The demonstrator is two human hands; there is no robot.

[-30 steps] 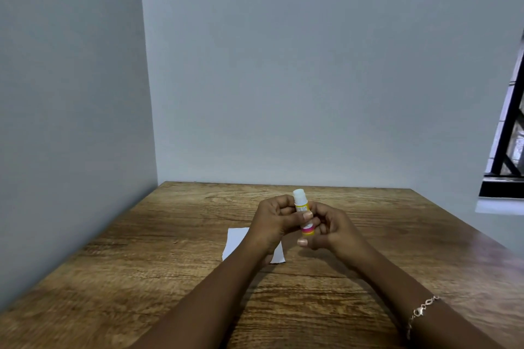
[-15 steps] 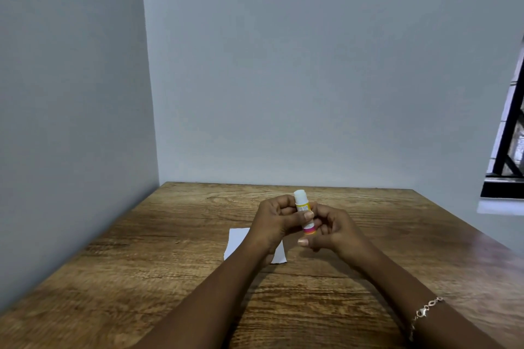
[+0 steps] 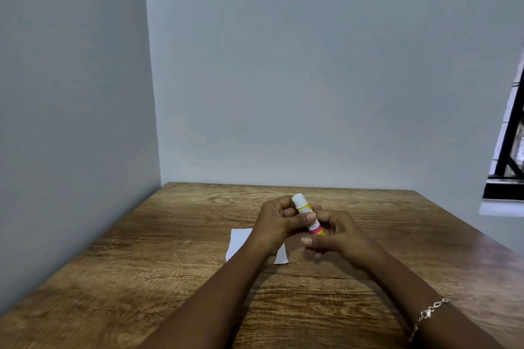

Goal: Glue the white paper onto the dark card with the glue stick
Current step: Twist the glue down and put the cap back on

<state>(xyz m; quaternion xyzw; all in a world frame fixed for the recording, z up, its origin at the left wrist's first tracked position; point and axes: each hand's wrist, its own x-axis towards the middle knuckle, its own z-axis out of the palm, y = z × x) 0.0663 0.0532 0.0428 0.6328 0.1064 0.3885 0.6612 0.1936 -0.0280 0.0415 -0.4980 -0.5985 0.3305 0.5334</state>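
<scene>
Fingers of left hand (image 3: pixel 276 225) and right hand (image 3: pixel 337 236) grip glue stick (image 3: pixel 307 214) above white paper (image 3: pixel 239 241).

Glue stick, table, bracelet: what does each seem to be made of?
The glue stick looks plastic: smooth white cap, glossy yellow-pink label. The table is wood or wood-look laminate: brown grain, slight sheen. The bracelet seems metal: pale shiny links.
</scene>
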